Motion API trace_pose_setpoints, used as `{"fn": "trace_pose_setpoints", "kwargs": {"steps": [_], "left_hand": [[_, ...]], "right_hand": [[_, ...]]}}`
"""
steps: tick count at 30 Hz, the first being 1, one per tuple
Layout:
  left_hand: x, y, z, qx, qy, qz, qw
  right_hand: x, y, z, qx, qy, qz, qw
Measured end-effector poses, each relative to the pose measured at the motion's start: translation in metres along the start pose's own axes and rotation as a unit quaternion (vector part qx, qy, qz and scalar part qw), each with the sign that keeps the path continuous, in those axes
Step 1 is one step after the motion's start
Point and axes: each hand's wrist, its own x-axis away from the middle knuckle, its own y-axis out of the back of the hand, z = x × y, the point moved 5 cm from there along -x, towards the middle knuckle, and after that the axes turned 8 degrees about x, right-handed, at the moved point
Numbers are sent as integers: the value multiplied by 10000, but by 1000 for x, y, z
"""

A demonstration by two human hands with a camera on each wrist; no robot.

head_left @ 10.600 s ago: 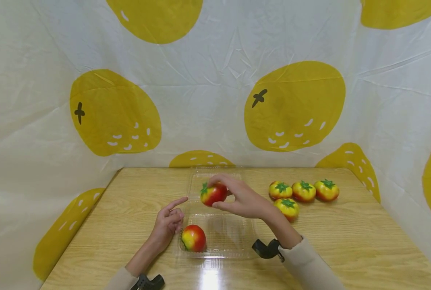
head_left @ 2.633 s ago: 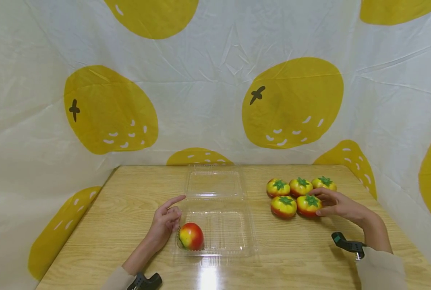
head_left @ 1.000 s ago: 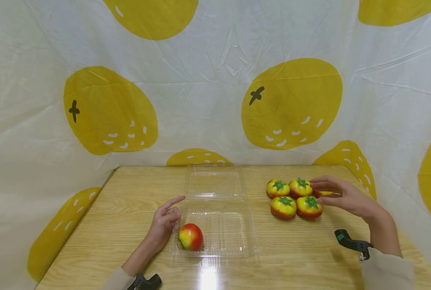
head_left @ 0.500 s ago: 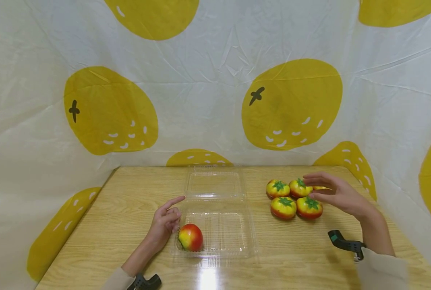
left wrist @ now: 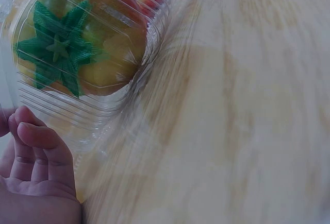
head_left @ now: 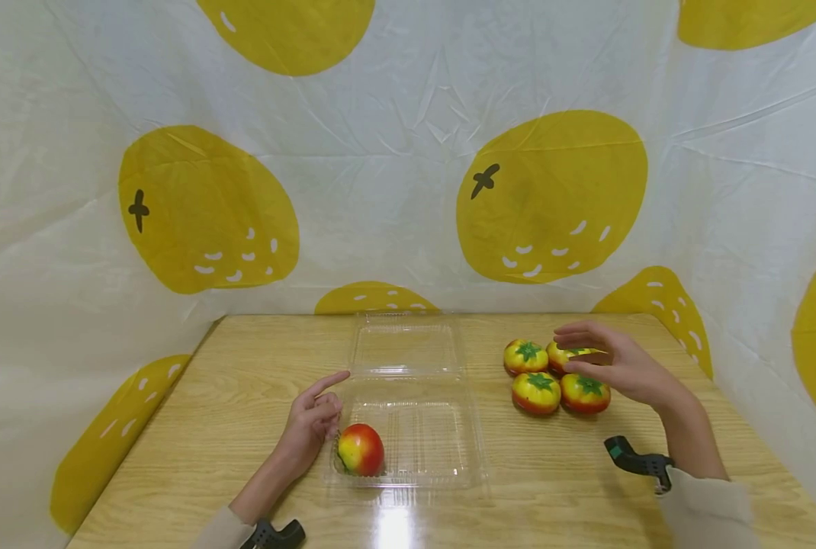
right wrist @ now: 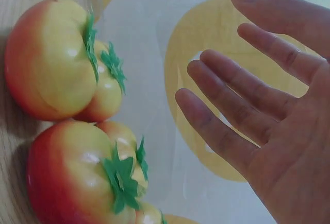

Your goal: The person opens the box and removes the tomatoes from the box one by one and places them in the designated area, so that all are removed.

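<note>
My right hand (head_left: 617,362) hovers over a group of several toy tomatoes, fingers spread and holding nothing; the right wrist view shows the bare palm and straight fingers (right wrist: 232,108). The tomatoes are yellow on top, red below, with green star-shaped leaves; one front tomato (head_left: 536,393) is fully visible, while the back right one is mostly hidden by my hand. My left hand (head_left: 305,427) rests beside the left wall of a clear plastic clamshell box (head_left: 428,438), index finger straight, the others loosely curled. A red-yellow tomato (head_left: 361,450) lies tipped sideways in the box's front left corner.
The box's lid (head_left: 408,345) is folded back flat toward the rear of the wooden table (head_left: 257,358). A white curtain (head_left: 380,191) with large yellow fruit prints stands around the back and sides.
My right hand has let go of the front right tomato, risen and drifted left above the group. Earlier it carried a tomato over the box. My left hand has stayed put.
</note>
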Motion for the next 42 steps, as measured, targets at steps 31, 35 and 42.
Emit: {"fn": "trace_pose_setpoints", "kwargs": {"steps": [31, 35, 42], "left_hand": [[0, 1, 1, 69, -1, 35, 10000], [0, 1, 1, 84, 17, 35, 10000], [-1, 1, 1, 114, -14, 52, 9999]], "right_hand": [[-21, -24, 41, 239, 518, -107, 9983], [-26, -33, 45, 225, 438, 68, 9988], [-32, -47, 56, 90, 456, 343, 9983]]}}
